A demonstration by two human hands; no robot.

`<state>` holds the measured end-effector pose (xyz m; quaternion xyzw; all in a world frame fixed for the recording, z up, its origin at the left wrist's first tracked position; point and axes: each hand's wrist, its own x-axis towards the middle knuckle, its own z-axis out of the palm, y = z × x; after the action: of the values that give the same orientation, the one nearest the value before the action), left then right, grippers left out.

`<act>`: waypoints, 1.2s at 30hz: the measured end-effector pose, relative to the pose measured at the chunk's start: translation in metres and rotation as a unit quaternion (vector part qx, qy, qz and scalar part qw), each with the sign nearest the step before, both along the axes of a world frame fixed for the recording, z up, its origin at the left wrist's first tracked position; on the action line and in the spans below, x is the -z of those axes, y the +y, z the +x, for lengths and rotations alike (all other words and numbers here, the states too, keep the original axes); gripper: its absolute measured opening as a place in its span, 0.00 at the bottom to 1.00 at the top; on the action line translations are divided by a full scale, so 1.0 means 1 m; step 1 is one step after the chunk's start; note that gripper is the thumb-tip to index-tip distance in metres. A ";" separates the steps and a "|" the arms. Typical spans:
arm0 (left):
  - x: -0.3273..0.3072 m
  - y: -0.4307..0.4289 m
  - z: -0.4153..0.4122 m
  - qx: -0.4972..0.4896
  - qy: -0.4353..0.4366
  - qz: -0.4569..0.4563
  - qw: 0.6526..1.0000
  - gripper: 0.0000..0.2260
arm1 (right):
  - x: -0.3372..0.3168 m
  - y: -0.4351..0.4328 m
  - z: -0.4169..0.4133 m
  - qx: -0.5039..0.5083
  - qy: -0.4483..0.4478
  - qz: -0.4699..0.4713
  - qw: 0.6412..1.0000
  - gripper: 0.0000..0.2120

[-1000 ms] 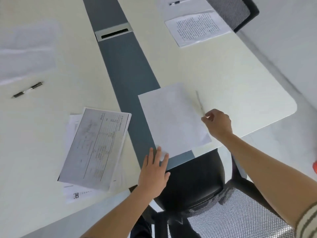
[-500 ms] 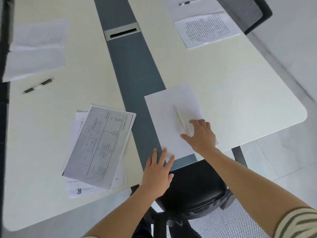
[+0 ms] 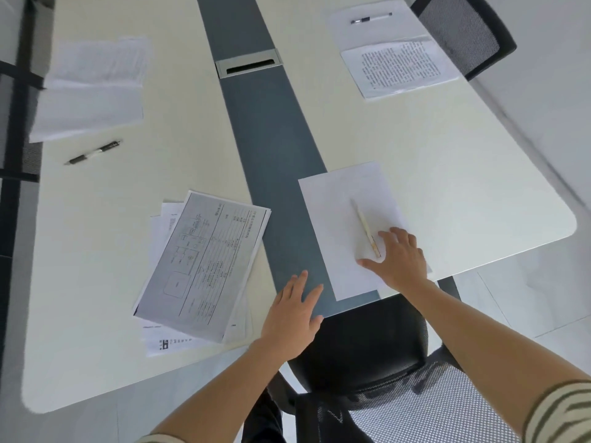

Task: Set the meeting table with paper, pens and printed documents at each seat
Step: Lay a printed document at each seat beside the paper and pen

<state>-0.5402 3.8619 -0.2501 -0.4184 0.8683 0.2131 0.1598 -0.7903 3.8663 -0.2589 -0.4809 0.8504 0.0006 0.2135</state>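
Observation:
A blank white sheet (image 3: 339, 206) lies at the near end of the table, partly over the dark centre strip. A pale pen (image 3: 363, 223) lies on it, pointing away from me. My right hand (image 3: 398, 260) rests flat on the sheet, fingers spread, its fingertips beside the pen's near end. My left hand (image 3: 292, 314) is flat with straight fingers on the dark strip near the table edge, just left of the sheet. A loose stack of printed documents (image 3: 204, 266) lies to the left of my left hand.
The far right seat has a blank sheet with a black pen (image 3: 371, 19) and a printed document (image 3: 399, 67). Far left lie papers (image 3: 92, 87) and a black pen (image 3: 92, 151). A cable slot (image 3: 249, 63) sits in the strip. A black mesh chair (image 3: 361, 353) stands below me.
My right hand carried the pale pen from the sheet's right edge onto the sheet, laid it down and flattened beside it. My left hand slid slightly left off the sheet's corner.

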 end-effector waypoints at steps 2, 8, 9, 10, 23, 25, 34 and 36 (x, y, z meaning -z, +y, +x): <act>-0.008 -0.012 0.025 -0.088 0.043 -0.014 0.995 0.25 | -0.011 -0.001 0.012 0.003 0.010 -0.026 1.000 0.36; 0.000 -0.062 0.169 -0.276 0.028 -0.088 0.957 0.23 | -0.043 -0.017 0.127 0.098 -0.274 -0.097 0.952 0.24; 0.005 -0.063 0.192 -0.285 -0.006 -0.064 0.957 0.25 | -0.042 -0.021 0.153 0.133 -0.343 -0.060 0.928 0.26; 0.010 -0.060 0.211 -0.283 -0.034 -0.051 0.957 0.26 | -0.037 -0.026 0.177 0.170 -0.396 -0.028 0.902 0.27; 0.027 -0.005 0.268 -0.134 -0.080 -0.057 0.986 0.31 | -0.024 -0.054 0.267 0.381 -0.469 -0.003 0.797 0.25; 0.028 -0.007 0.275 -0.121 -0.063 -0.058 0.989 0.33 | -0.031 -0.051 0.270 0.385 -0.485 -0.001 0.785 0.16; -0.045 -0.088 0.267 -0.471 0.294 0.190 0.809 0.41 | -0.115 -0.050 0.289 0.140 -0.468 -0.146 0.860 0.07; -0.082 -0.118 0.266 -0.478 0.397 0.184 0.762 0.32 | -0.140 -0.046 0.284 0.097 -0.477 -0.191 0.853 0.09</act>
<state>-0.2747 3.7444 -0.1680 -0.6200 0.4856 0.5643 -0.2478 -0.5067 3.8204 -0.1193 -0.3688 0.6697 -0.4118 0.4959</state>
